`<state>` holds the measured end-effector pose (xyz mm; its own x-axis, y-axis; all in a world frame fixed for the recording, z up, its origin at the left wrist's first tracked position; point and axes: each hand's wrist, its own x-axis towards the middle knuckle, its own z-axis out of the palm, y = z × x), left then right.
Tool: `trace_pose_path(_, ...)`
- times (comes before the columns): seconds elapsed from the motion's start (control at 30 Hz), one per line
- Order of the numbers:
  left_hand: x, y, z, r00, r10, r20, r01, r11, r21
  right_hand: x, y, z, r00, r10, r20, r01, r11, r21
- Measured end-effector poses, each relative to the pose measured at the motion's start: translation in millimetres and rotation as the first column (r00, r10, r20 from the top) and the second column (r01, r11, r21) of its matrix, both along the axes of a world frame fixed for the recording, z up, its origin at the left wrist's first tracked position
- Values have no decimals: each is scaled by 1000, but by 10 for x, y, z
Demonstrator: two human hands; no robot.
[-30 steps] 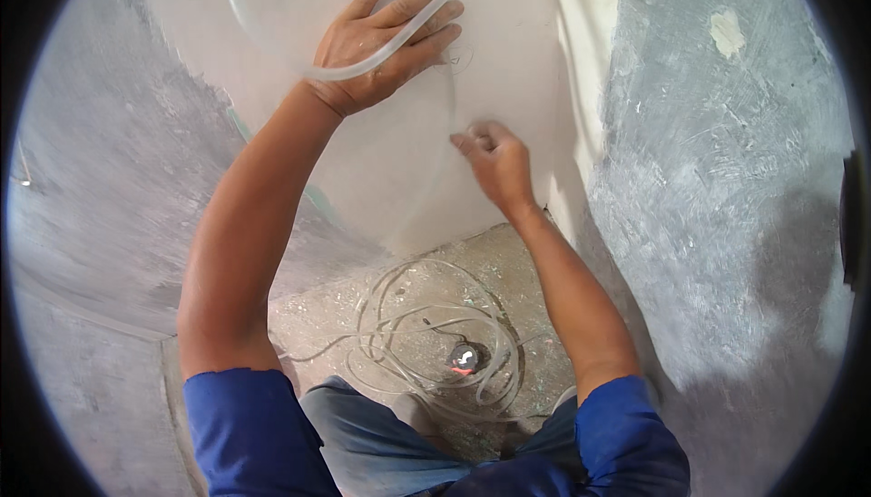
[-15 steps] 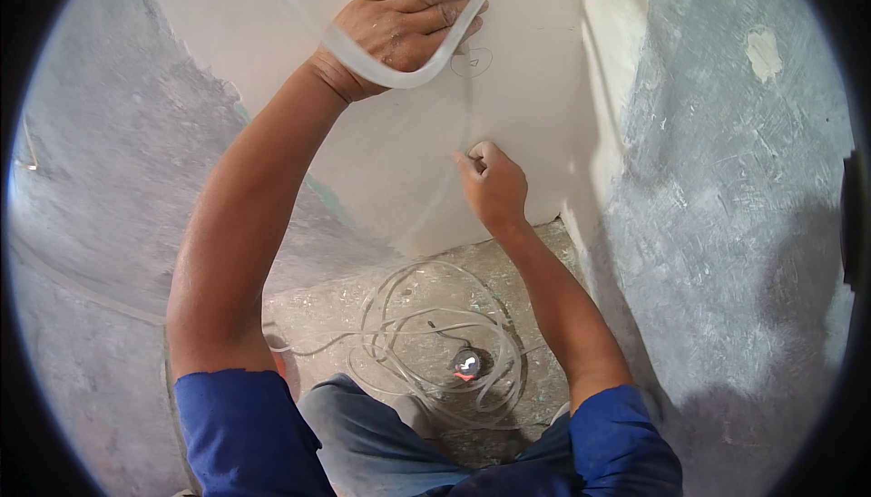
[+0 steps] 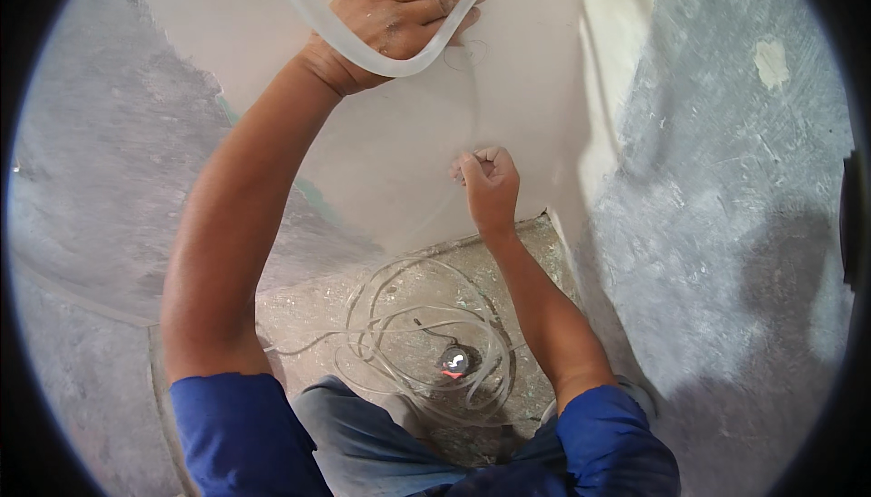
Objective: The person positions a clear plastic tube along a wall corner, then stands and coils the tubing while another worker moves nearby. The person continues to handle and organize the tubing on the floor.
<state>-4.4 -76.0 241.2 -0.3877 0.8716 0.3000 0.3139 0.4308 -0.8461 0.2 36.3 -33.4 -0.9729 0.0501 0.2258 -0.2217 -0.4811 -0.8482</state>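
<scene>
My left hand (image 3: 399,14) lies against the pale wall with its fingers stretched and apart; what is under the palm is hidden. In front of it hangs a thick, translucent hose loop (image 3: 396,67), close to the camera. Lower down, my right hand (image 3: 490,178) is closed in a pinch beside the wall, its fingertips slightly blurred. A faint clear hose (image 3: 473,102) runs down from near the left fingers to this pinch and on below it. On the floor lies a loose coil of clear hose (image 3: 372,320) between the wall and my legs.
A round dark object (image 3: 455,361) with a red mark sits inside the coil. Rough grey plaster covers the side wall (image 3: 726,152) at right, which meets the pale wall (image 3: 535,89) in a corner. Grey plaster (image 3: 91,134) also shows at left. The floor (image 3: 535,261) is speckled.
The view has shifted slightly. My right hand has turned a little, with its fingertips moving at the hose. The left hand stays against the wall.
</scene>
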Motion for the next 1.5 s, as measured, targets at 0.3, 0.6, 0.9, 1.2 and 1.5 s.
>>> trace_pose_path(0.3, -75, -68, 120, 979, -25, 203, 9, 997, 77, -49, 113, 43, 967, 231, 108, -213, 964, -158)
trace_pose_path(0.6, -160, -122, 9, 994, -78, 72, 68, 990, 124, -42, 95, -156, 959, 273, 71, -265, 958, -110)
trace_pose_path(0.9, -233, -122, -3, 993, -117, 27, 109, 974, 200, 28, 6, -445, 959, 261, 110, -257, 965, -50)
trace_pose_path(1.2, -231, -139, -67, 995, -92, -38, 99, 964, 246, 11, 95, -381, 940, 273, 206, -254, 960, -114)
trace_pose_path(1.5, -133, -57, -37, 994, 64, -86, -38, 961, 273, 12, 180, -233, 932, 264, 248, -242, 963, -118)
